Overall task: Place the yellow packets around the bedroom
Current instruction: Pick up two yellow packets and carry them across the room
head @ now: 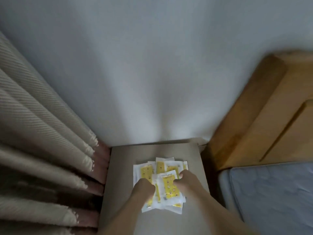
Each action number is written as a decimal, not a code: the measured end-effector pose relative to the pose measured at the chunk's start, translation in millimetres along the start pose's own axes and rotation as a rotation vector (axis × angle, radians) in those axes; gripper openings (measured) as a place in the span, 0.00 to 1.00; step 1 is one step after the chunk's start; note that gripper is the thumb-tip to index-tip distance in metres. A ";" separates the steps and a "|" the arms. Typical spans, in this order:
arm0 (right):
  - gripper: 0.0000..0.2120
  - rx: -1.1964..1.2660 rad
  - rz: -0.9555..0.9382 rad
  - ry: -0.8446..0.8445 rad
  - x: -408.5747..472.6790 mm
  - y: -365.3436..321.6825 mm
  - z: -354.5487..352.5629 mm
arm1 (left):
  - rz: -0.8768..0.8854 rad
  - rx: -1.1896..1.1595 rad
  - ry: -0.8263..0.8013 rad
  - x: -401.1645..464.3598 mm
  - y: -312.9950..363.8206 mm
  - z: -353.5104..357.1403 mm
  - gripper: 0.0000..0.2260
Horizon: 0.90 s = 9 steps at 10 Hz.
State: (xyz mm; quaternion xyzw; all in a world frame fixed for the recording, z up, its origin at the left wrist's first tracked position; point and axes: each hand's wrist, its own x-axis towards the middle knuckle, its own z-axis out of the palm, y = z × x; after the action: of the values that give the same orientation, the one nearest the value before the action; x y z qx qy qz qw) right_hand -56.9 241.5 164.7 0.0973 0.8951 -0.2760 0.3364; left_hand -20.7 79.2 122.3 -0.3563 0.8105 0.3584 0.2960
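Head view: a loose pile of yellow packets [159, 182] sits on a small grey worktop [122, 167], wedged between a ribbed beige curtain [42, 124] on the left and a wooden headboard [264, 119] with a blue mattress [274, 192] on the right, a plain white wall [152, 65] behind. The left hand [144, 185] rests on the left part of the pile, fingers curled down onto the packets; whether they pinch one, cannot tell. The right hand [184, 180] holds the top packet [169, 185] at its right edge, fingers curled over it, thumb at the upper corner.

Risks, judged: the packets overlap and look slick, so lifting one could drag neighbours along or fan the pile off the worktop edge. A slip to the left could drop packets into the gap beside the curtain, where they would be hard to find. Dim light and blur make separating single packets harder.

Materials: packets are flat rectangles, clear or white glossy film around a yellow printed insert with small dark dots. The worktop is matte and smooth. The curtain is a heavy woven fabric in deep folds. The headboard is smooth light wood.
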 end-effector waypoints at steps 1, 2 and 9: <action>0.12 -0.045 0.032 -0.016 40.1 10.8 30.5 | -0.020 0.033 -0.038 20.5 -5.8 19.9 0.07; 0.14 -0.093 0.091 0.012 64.1 17.6 53.9 | -0.030 0.069 0.008 38.5 -10.8 35.0 0.15; 0.12 -0.167 0.131 0.105 85.9 28.1 87.7 | 0.075 -0.022 -0.015 21.1 -15.9 26.0 0.08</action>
State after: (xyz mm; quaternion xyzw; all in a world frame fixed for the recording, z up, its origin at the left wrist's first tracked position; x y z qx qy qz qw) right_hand -63.5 214.8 41.8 0.1416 0.9231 -0.1723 0.3132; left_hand -14.3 84.4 86.2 -0.3261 0.8170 0.3810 0.2845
